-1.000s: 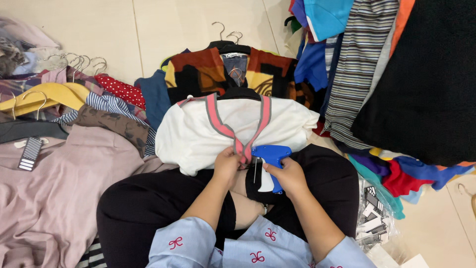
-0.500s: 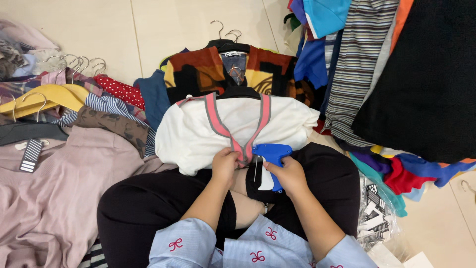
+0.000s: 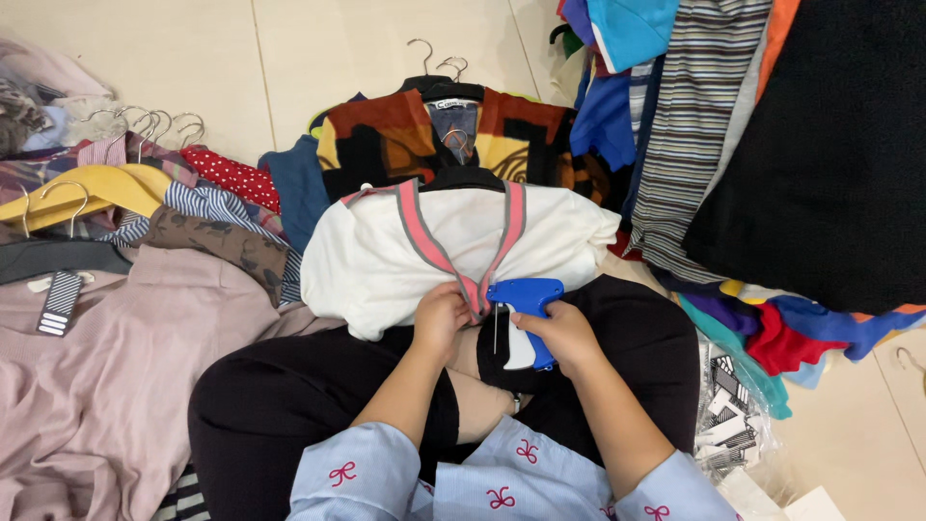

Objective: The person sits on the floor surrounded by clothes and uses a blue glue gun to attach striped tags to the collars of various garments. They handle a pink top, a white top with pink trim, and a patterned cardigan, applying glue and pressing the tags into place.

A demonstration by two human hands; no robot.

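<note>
I see a pale tiled floor [image 3: 318, 58] under everything. Left of my hands a pink garment [image 3: 106, 386] lies spread on it; ahead lie hangered clothes [image 3: 405, 135], and right, a bag of tags [image 3: 728, 415].

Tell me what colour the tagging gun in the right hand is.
Blue. The tagging gun shows best in the head view, held in the right hand against the white top.

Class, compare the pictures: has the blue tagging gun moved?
No. The blue tagging gun in the right hand sits at the same spot by the white top's pink neckline.
</note>
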